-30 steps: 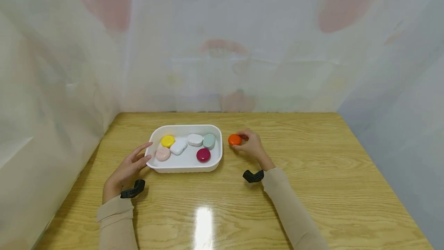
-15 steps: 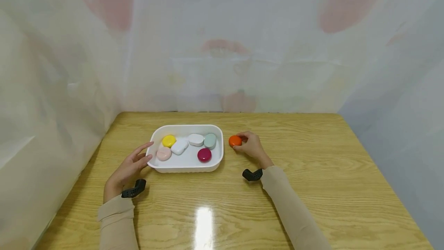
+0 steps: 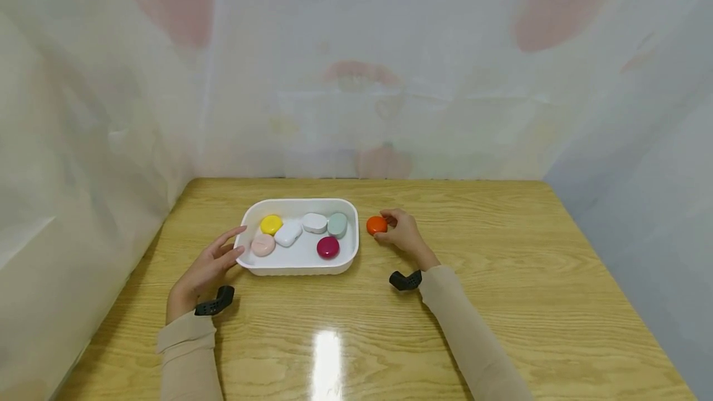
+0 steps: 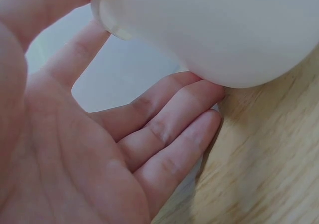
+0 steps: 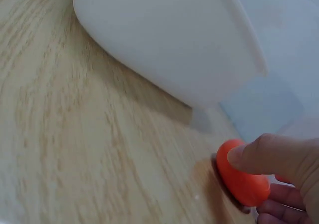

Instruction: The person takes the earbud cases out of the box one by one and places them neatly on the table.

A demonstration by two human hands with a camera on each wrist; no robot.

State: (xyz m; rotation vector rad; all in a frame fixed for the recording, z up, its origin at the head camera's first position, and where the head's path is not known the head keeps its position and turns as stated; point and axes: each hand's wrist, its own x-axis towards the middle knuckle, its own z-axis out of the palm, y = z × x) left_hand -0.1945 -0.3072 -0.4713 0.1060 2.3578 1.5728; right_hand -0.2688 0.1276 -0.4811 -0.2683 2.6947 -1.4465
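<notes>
My two hands at work on a light wood-grain tabletop. My right hand pinches a glossy orange, rounded disc between thumb and fingers; the disc lies just beside the right end of a shallow white rectangular tray, outside it, and appears to rest on the wood. My left hand holds the tray's left end, thumb and index finger set apart at the rim, the other fingers bent against the outer wall.

Good practice: I should grip the disc at its sides, since a smooth domed face would probably slip under a one-sided push, and keep the left hand's pressure light so that the tray stays flat.

Materials and shapes: the tray has rounded corners and a smooth, probably plastic wall. Inside lie a shiny yellow disc, a matte-looking pale pink disc and a white rounded-square piece to the left; to the right, a white oblong piece beside a pale green oval piece, with a crimson disc nearer me.
</notes>
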